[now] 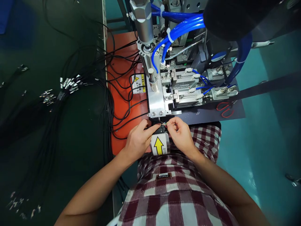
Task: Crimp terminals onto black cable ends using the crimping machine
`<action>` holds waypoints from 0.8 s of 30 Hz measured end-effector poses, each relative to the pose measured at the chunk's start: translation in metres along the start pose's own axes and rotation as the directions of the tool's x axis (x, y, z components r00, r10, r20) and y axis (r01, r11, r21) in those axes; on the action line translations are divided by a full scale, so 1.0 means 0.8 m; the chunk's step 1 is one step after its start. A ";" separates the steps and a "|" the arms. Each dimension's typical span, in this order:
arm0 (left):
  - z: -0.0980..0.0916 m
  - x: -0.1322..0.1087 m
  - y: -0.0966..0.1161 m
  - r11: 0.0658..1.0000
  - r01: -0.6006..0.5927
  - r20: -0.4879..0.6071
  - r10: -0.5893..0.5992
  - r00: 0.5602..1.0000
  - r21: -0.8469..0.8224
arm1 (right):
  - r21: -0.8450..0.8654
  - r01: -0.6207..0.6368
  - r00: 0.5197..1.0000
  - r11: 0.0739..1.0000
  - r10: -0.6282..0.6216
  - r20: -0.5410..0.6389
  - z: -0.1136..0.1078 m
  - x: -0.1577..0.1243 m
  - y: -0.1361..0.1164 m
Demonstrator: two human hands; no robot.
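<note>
At the front end of a metal press machine (156, 103), both of my hands meet over a small black fixture (160, 130). Thin coloured wires (165, 124), some reddish, show between my fingertips. My right hand (180, 133) pinches these wires between thumb and forefinger. From the other side my left hand (139, 138) reaches in with its fingers bent, one fingertip touching the wire ends; what lies under its fingers is hidden. Just below the fixture is a white plate with a yellow arrow (159, 145).
Black cables (109, 106) run in loops across the orange mat (122, 122) to the left. Bundled cables with silvery connectors (70, 84) lie on the dark table. Blue air tubes (185, 28) arch over the machine. Red-handled scissors (225, 109) rest at the right.
</note>
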State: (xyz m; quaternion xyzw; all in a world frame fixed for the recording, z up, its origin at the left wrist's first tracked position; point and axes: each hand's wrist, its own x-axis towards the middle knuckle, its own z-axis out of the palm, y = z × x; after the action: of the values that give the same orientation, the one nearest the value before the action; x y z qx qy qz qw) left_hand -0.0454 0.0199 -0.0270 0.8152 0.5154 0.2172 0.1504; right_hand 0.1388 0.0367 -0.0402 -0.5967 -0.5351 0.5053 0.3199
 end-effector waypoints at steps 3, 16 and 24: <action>0.000 0.000 0.001 1.000 -0.004 0.010 0.004 1.000 -0.010 | 0.011 -0.042 0.999 0.999 0.042 0.013 0.000 0.000 -0.002; 0.000 0.001 0.000 0.999 -0.041 0.001 0.041 0.999 0.007 | 0.199 -0.069 0.997 0.978 0.064 0.031 -0.011 0.000 0.012; 0.001 0.002 0.000 0.999 -0.048 -0.005 0.048 0.999 0.018 | 0.016 0.108 0.992 0.994 -0.106 -0.072 0.002 0.003 0.004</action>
State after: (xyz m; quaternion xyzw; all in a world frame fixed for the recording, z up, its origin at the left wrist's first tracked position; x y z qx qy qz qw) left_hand -0.0444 0.0213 -0.0270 0.8281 0.4979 0.2184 0.1363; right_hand 0.1377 0.0378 -0.0443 -0.5815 -0.5495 0.4712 0.3714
